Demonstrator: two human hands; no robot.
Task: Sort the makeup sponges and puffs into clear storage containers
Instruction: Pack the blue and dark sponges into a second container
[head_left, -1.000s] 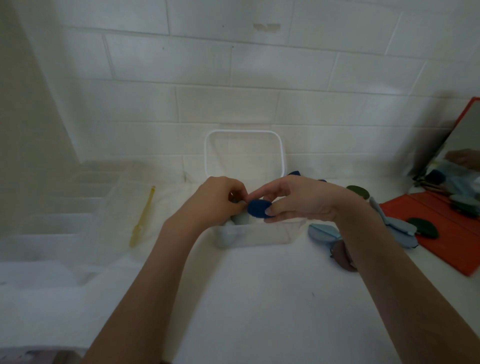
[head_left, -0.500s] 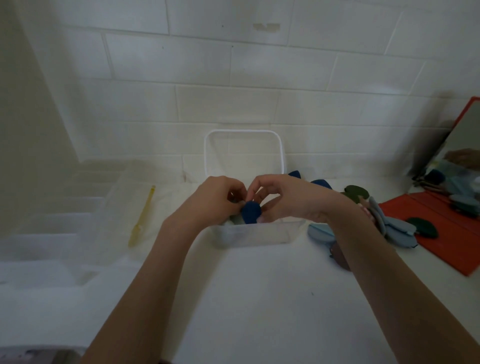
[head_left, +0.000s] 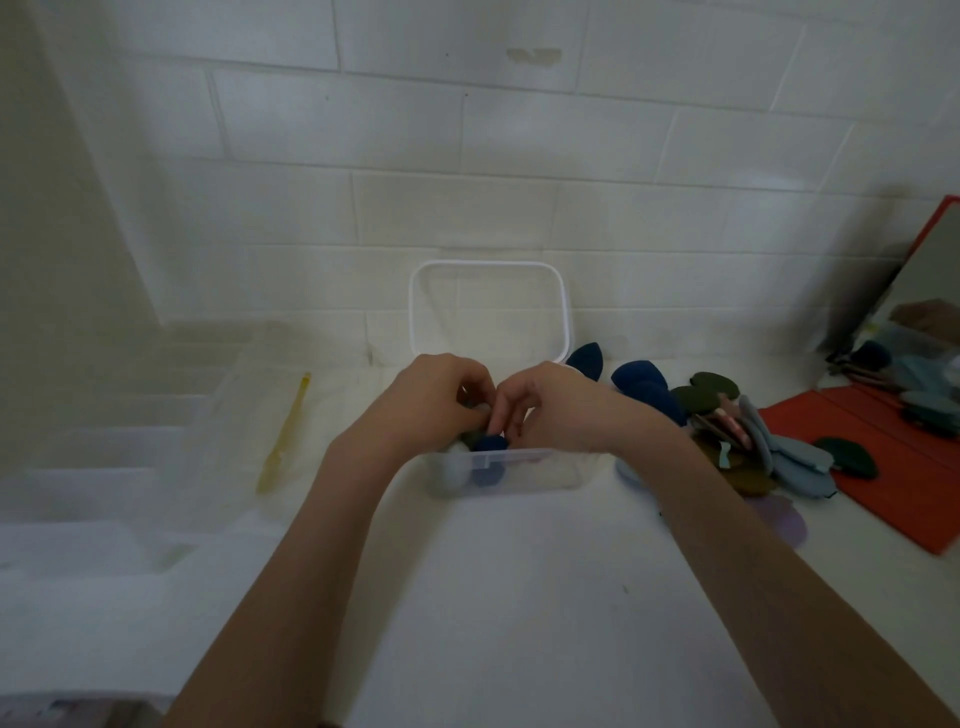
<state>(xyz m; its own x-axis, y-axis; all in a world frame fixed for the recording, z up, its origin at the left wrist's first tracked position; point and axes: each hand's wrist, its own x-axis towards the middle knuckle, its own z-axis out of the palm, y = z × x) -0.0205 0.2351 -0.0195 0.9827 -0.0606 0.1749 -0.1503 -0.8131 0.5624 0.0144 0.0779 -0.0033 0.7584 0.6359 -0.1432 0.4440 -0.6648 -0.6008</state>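
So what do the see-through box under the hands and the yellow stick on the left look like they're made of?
The clear rectangular storage box looks like glossy transparent plastic: its contents show through the wall, and its rim is moulded. The slim translucent yellow stick also looks like plastic, since light passes through it, though the view is too soft to be sure.

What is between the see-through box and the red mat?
A loose heap of makeup puffs, dark blue, olive and light blue, lies on the white table between the clear container and the red mat, seen in the head view.
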